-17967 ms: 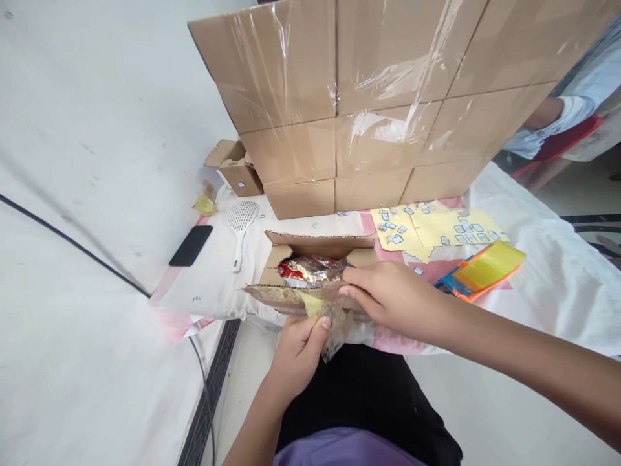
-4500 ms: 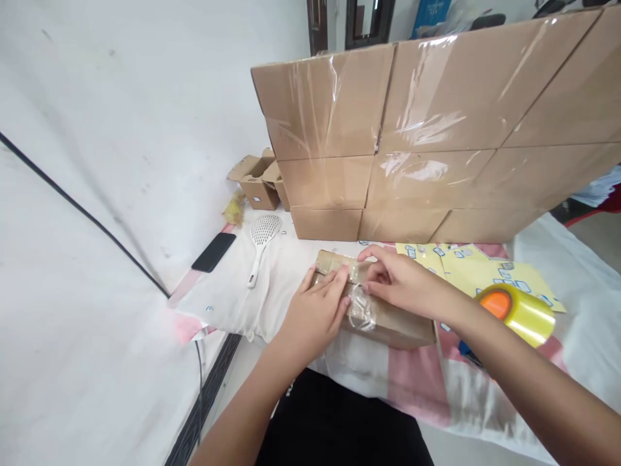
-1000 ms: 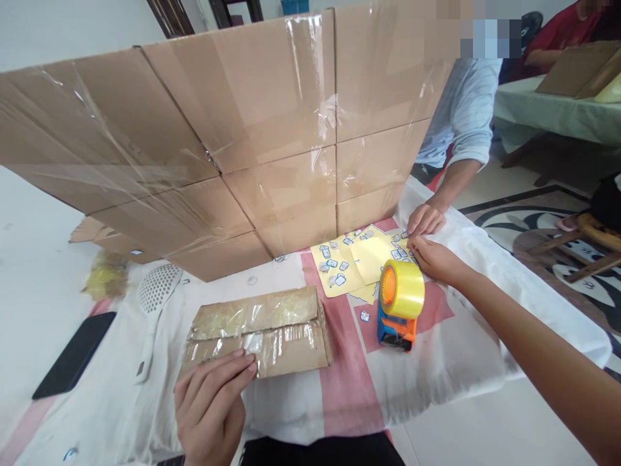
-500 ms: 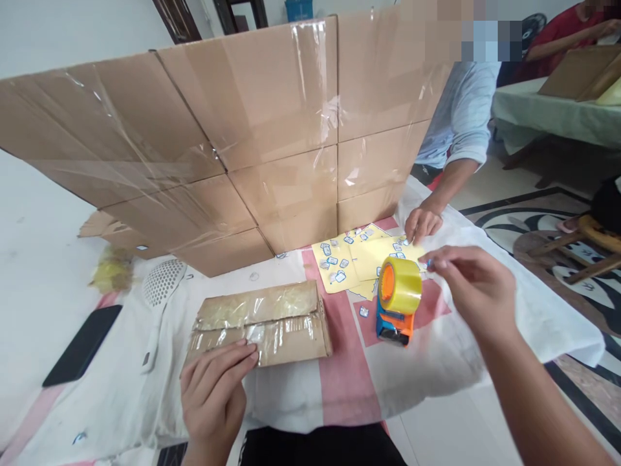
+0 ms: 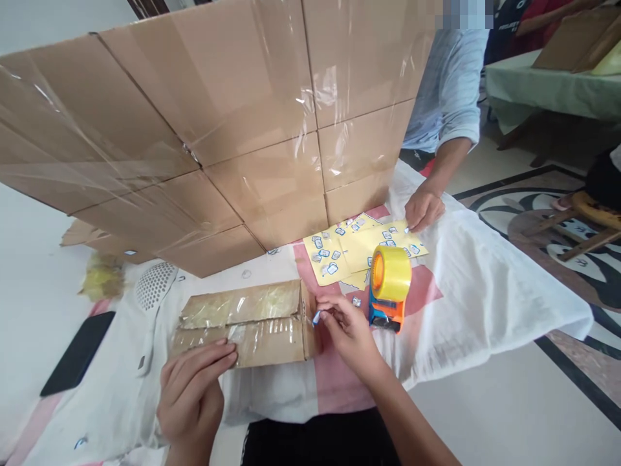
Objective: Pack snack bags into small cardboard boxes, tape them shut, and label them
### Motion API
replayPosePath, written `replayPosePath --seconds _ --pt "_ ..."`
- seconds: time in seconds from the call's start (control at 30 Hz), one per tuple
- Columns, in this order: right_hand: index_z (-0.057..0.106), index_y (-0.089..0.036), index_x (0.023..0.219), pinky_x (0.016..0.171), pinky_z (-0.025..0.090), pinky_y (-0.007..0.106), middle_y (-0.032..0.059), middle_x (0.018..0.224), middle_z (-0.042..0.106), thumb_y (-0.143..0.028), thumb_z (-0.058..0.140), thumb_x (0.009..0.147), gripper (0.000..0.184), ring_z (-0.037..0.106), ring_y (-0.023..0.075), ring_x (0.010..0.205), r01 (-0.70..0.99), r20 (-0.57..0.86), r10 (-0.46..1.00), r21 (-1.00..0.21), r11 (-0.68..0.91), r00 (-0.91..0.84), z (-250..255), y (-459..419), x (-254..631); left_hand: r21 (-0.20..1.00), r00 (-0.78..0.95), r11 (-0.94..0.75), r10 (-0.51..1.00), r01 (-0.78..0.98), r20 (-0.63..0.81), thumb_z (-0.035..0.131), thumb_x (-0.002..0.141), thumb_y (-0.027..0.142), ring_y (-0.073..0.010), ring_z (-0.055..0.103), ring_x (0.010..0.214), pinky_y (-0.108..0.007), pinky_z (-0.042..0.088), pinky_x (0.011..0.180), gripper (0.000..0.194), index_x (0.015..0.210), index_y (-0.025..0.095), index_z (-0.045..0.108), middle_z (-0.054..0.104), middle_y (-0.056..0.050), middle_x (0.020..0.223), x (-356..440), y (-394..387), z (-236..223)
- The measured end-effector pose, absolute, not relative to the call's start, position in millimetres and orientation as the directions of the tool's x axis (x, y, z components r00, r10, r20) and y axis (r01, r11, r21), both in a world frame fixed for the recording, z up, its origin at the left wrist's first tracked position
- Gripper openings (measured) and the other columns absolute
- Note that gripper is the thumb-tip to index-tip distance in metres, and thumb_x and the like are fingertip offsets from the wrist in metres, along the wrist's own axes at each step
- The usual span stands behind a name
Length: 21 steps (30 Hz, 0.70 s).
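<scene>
A small cardboard box (image 5: 262, 340) covered in clear tape lies on the cloth in front of me. My left hand (image 5: 196, 382) holds its near left side, fingers pressed together on the taped face; the thumb is mostly hidden. Pinched between the fingertips of my right hand (image 5: 352, 333) is a small white sticker (image 5: 317, 318) with a blue edge, close to the box's right end. Beyond that hand are yellow sheets (image 5: 356, 249) bearing several similar stickers. A tape dispenser (image 5: 388, 314) with a yellow tape roll (image 5: 394, 273) stands right of my right hand.
A tall wall of taped cartons (image 5: 252, 129) rises behind the box. Another person's hand (image 5: 424, 207) touches the yellow sheets at the right. On the left lie a skimmer ladle (image 5: 155, 288) and a black phone (image 5: 77, 353). A wooden stool (image 5: 599, 217) stands beyond the table.
My right hand has moved left from the yellow sheets to the box's right end, carrying the small sticker. My left hand stays on the box. The view has shifted slightly.
</scene>
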State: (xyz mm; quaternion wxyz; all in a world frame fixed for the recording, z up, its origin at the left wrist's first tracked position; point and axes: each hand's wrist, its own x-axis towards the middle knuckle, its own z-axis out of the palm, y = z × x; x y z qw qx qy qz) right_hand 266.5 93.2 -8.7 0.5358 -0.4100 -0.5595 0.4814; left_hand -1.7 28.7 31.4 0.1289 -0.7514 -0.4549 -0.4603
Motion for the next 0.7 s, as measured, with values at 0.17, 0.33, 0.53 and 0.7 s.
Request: replayPosePath --seconds 0.17,0.33,0.53,0.7 --pt "0.07 -0.024 0.097 0.069 0.051 0.027 0.0015 0.091 0.074 -0.022 0.058 0.096 0.013 0.067 0.0158 0.078 0.086 0.16 0.987 -0.983 0.159 -0.003 -3 82 261 0.256 0.109 -0.529 0.562 0.809 0.82 0.063 0.081 -0.009 -0.0243 0.075 0.086 -0.041 0.05 0.078 0.032 0.082 0.019 0.076 0.078 -0.005 0.088 1 30 30" --pt "0.074 -0.025 0.096 0.075 0.053 0.029 0.0022 0.092 0.076 -0.026 0.062 0.094 0.013 0.069 0.0176 0.081 0.03 0.065 0.992 -0.998 0.062 0.109 -8 73 252 0.261 0.089 -0.525 0.55 0.81 0.831 0.065 0.081 -0.009 -0.0236 0.075 0.084 -0.04 0.05 0.076 0.031 0.079 0.02 0.076 0.078 -0.004 0.086 5 32 31" --pt "0.071 -0.024 0.09 0.077 0.053 0.027 0.0043 0.102 0.072 -0.024 0.061 0.093 0.01 0.068 0.0187 0.097 -0.119 0.054 0.989 -0.99 0.071 0.14 -9 74 253 0.251 0.104 -0.526 0.554 0.812 0.826 0.064 0.082 -0.008 -0.023 0.075 0.084 -0.039 0.05 0.077 0.03 0.08 0.019 0.076 0.078 -0.004 0.087 4 31 31" --pt "0.067 -0.023 0.09 0.078 0.052 0.027 0.0026 0.091 0.067 -0.025 0.06 0.095 0.009 0.065 0.0168 0.088 -0.203 0.027 1.0 -0.979 0.026 -0.002 -5 77 258 0.256 0.085 -0.517 0.547 0.817 0.833 0.065 0.084 -0.003 -0.0219 0.075 0.083 -0.039 0.05 0.076 0.026 0.08 0.021 0.076 0.079 -0.002 0.085 5 31 32"
